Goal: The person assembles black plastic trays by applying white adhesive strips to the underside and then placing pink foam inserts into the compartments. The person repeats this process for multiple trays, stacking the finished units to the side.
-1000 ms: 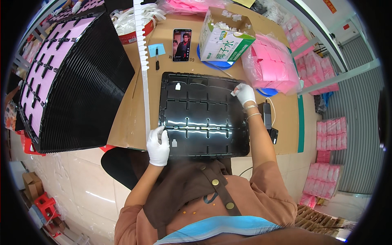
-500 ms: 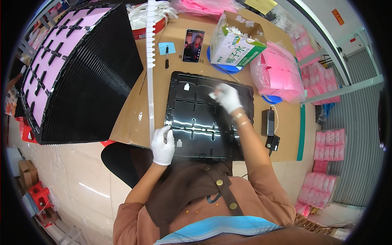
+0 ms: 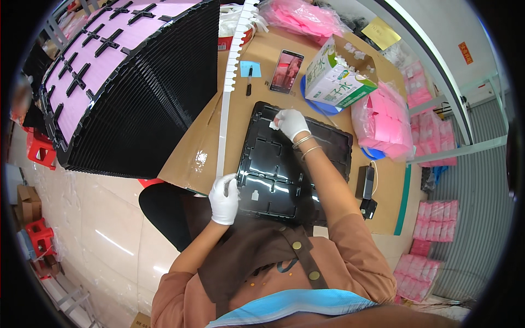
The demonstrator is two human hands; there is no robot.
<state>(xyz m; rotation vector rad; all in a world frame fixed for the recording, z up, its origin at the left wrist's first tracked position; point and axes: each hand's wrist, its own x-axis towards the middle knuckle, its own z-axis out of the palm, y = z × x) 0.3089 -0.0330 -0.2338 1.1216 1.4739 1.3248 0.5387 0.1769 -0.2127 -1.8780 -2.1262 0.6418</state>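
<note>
A shallow black plastic tray (image 3: pixel 268 150) with moulded compartments lies on the cardboard-covered table in front of me. My right hand (image 3: pixel 292 122), in a white glove, is over the tray's far left part. Its fingertips are pinched at a small white tag (image 3: pixel 274 125), partly hidden by the fingers. Another small white bottle-shaped tag (image 3: pixel 255 195) lies in the near left part of the tray. My left hand (image 3: pixel 224 200), also gloved, has bent fingers against the tray's left edge and seems to hold it.
A tall leaning stack of black trays (image 3: pixel 158 82) stands at left beside a notched white strip (image 3: pixel 226 109). Beyond the tray lie a phone (image 3: pixel 286 71), a pen (image 3: pixel 249 82) and an open carton (image 3: pixel 342 76). Pink bagged packs (image 3: pixel 383 120) and a black adapter (image 3: pixel 365 183) are at right.
My right hand has moved left across the tray to its far left tag. The left hand stays at the tray's left edge. The whole view has shifted a little.
</note>
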